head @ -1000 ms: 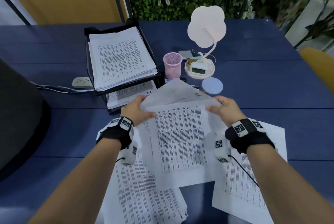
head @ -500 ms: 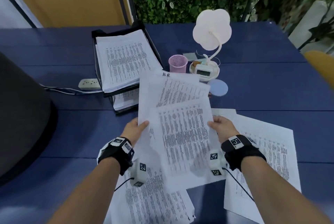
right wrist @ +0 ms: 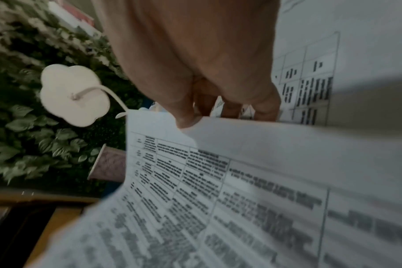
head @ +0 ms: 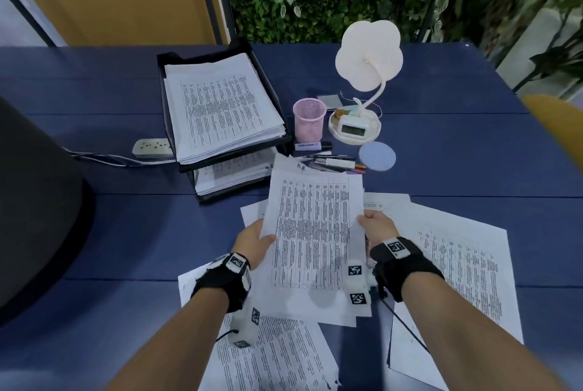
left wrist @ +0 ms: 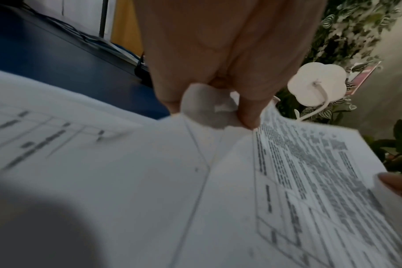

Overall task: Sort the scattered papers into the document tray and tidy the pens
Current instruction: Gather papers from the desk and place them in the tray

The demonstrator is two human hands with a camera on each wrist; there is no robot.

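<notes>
I hold a small stack of printed sheets (head: 312,233) upright over the blue table (head: 473,163). My left hand (head: 255,239) pinches its left edge, thumb on top, and my right hand (head: 375,229) pinches its right edge. The same stack of printed sheets (left wrist: 298,172) (right wrist: 195,181) fills both wrist views. More loose papers (head: 457,267) lie spread under and around my arms. The black two-tier document tray (head: 189,176) stands at the left rear, both tiers holding paper. Several pens (head: 334,162) lie in front of the pink mesh pen cup (head: 308,119).
A white flower-shaped lamp with a clock base (head: 366,75) stands right of the cup, a round pale-blue coaster (head: 377,156) beside it. A power strip (head: 151,148) with its cable lies left of the tray. A dark chair back (head: 38,201) is at the left.
My hands drew the sheets back toward me and squared them into one upright stack. The pens behind the stack have come into view.
</notes>
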